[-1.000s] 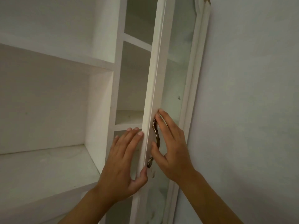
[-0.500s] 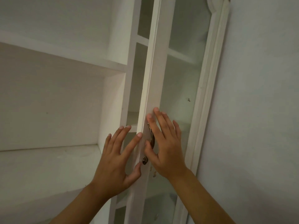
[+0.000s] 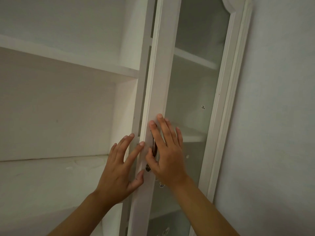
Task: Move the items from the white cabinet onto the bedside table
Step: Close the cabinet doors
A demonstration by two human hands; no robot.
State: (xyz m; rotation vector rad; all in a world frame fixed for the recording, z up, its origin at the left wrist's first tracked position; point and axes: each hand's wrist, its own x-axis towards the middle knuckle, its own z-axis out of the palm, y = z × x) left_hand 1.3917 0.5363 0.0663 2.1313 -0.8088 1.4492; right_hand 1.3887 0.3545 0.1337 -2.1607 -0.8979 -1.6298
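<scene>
Cabinet: I saw the tall white wooden cabinet [image 3: 129, 99] filling the view, its open shelves left of the door bare of any item I could make out.
Door: the narrow white-framed door with a frosted glass pane [image 3: 192, 92] stood nearly flush with the cabinet front, a thin dark gap showing along its left edge.
Handle: a curved dark metal pull handle [image 3: 154, 147] sat on the door's left stile, mostly hidden behind a hand.
Left hand: my view had the left hand [image 3: 119, 169] spread with straight fingers, index tip and thumb touching the door's left edge, gripping nothing.
Right hand: the right hand [image 3: 167, 154] lay flat over the handle with fingers straight against the stile and glass; I saw no grasp, though motion blur left the thumb's contact with the handle uncertain.
Items: behind the frosted glass I saw only pale shelf lines, nothing identifiable.
Wall: a plain pale wall [image 3: 279, 116] ran right of the door.
</scene>
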